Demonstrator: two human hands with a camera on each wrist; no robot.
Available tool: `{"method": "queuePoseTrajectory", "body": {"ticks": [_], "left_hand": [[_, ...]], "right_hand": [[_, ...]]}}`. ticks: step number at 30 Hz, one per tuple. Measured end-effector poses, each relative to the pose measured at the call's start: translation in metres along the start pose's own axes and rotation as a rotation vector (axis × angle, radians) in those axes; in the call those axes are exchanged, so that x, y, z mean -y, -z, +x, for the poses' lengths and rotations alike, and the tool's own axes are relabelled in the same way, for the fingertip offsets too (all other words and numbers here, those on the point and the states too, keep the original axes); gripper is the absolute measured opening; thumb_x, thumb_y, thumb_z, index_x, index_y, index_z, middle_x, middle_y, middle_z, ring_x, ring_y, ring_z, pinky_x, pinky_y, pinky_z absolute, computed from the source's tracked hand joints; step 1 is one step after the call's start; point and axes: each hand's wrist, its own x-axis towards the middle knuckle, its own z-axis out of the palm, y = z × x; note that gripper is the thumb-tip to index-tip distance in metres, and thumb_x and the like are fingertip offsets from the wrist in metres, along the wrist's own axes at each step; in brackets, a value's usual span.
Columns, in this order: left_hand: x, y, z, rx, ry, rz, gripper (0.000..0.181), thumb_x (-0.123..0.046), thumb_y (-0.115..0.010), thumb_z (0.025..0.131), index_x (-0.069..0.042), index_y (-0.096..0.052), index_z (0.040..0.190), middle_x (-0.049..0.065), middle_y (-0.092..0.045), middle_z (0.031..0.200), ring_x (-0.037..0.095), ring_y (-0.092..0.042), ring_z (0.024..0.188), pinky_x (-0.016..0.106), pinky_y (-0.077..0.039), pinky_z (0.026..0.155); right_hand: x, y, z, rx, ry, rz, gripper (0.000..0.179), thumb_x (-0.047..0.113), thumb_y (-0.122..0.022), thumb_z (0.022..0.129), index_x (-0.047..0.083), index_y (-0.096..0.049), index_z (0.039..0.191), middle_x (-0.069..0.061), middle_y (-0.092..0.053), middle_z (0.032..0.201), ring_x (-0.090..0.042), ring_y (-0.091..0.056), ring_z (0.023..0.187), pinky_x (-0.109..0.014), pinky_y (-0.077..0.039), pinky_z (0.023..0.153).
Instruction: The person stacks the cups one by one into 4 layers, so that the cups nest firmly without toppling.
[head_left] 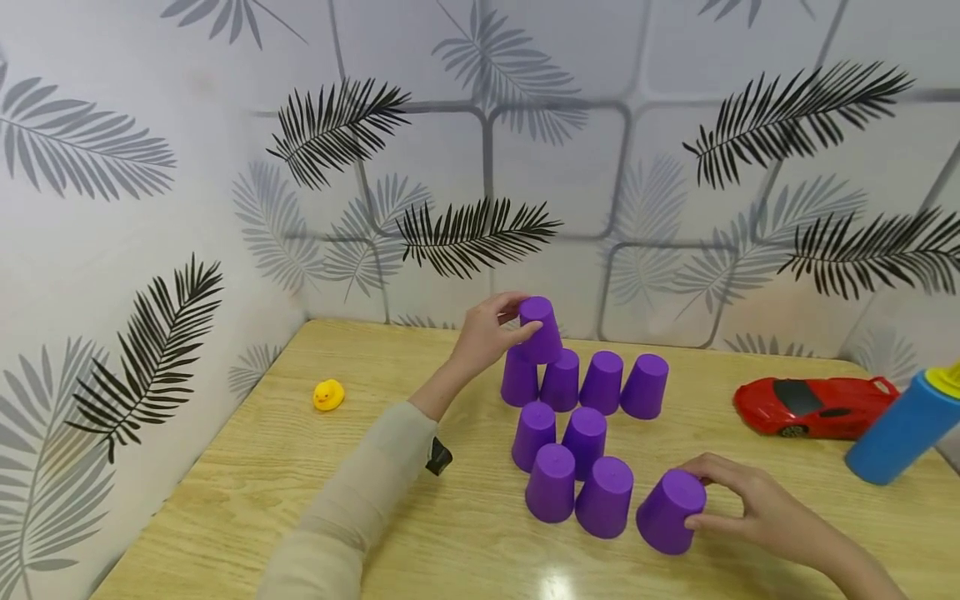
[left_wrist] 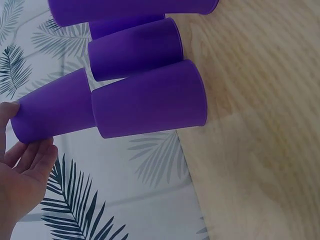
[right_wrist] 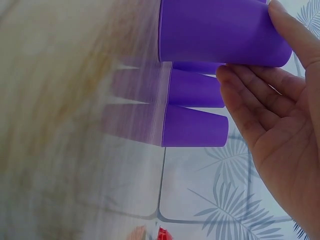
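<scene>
My left hand [head_left: 491, 329] pinches an upside-down purple cup [head_left: 542, 333] at its upper end. That cup stands over the two leftmost cups of a back row of upside-down purple cups [head_left: 602, 383]; in the left wrist view its rim meets the base of a lower cup [left_wrist: 150, 102]. Two more purple cups [head_left: 584, 443] stand side by side in front of the row. Nearest me are two cups [head_left: 551, 483] and, slightly apart on the right, a third cup [head_left: 671, 512]. My right hand [head_left: 757, 508] holds this third cup between thumb and fingers, its rim at the table.
A small yellow rubber duck [head_left: 328, 395] sits at the left of the wooden table [head_left: 420, 542]. On the right are a red toy car [head_left: 817, 407] and a blue cylinder with a yellow top [head_left: 900, 433]. A leaf-patterned wall [head_left: 555, 167] rises behind the table.
</scene>
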Motion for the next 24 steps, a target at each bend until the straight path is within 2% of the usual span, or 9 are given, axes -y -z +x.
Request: {"method": "queuePoseTrajectory", "body": {"ticks": [5,11,19,24], "left_hand": [[-0.002,0.001,0.007,0.068,-0.013,0.081,0.046,-0.021,-0.074,0.088,-0.003,-0.061,0.129,0.016,-0.066,0.122,0.027,-0.065,0.115,0.033,-0.056,0.101],[-0.002,0.001,0.01,0.089,0.0,0.116,0.048,-0.023,-0.073,0.089,-0.004,-0.06,0.131,0.014,-0.066,0.125,0.026,-0.065,0.116,0.027,-0.056,0.1],[-0.002,0.001,0.008,0.105,0.044,0.07,0.053,-0.023,-0.072,0.09,-0.004,-0.055,0.136,0.014,-0.063,0.13,0.027,-0.062,0.122,0.031,-0.053,0.105],[0.003,0.002,0.0,0.069,0.068,-0.007,0.059,-0.024,-0.073,0.089,-0.004,-0.051,0.14,0.015,-0.061,0.134,0.026,-0.057,0.127,0.032,-0.049,0.11]], "right_hand": [[0.001,-0.001,-0.001,0.012,-0.03,0.002,0.044,0.014,-0.08,0.08,0.023,-0.063,0.119,0.013,-0.067,0.107,0.005,-0.062,0.096,-0.017,-0.057,0.077],[0.002,-0.002,0.0,0.01,-0.033,0.002,0.044,0.013,-0.08,0.08,0.023,-0.063,0.12,0.013,-0.068,0.108,0.005,-0.062,0.096,-0.016,-0.057,0.077],[0.001,-0.001,0.0,0.001,-0.009,0.005,0.044,0.012,-0.08,0.079,0.022,-0.063,0.119,0.012,-0.068,0.107,0.004,-0.062,0.096,-0.014,-0.056,0.078],[-0.001,0.001,-0.001,-0.009,-0.029,0.021,0.044,0.011,-0.08,0.08,0.021,-0.062,0.119,0.013,-0.068,0.107,0.004,-0.062,0.096,-0.014,-0.056,0.078]]}}
